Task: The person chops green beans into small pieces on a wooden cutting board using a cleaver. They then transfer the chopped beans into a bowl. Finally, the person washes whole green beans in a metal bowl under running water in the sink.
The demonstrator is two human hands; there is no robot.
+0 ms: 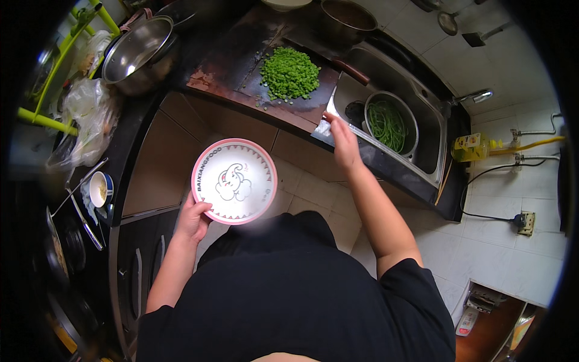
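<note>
- My left hand [194, 220] pinches the lower left rim of a pink-rimmed white plate [235, 181], thumb on the front face, the other fingers hidden behind it.
- I hold the plate in the air in front of my body, its decorated face turned up toward me: a line-drawn elephant in the middle, small triangles along the edge.
- My right hand [345, 143] is stretched forward, fingers close together, near the front left corner of the sink [433, 176]; I can't tell whether the fingertips touch anything there.
- Beyond the plate, a heap of chopped green stalks [291, 72] lies on the stained brown part of the table [208, 78], with a few bits scattered around it.
- A brown handle [351, 70] lies between that heap and the sink.
- In the sink stands a round metal basin [410, 117] with long green stalks [386, 125] inside.
- Over to my left are a steel pot [139, 51], a clear plastic bag [90, 117] and a small cup [101, 189].
</note>
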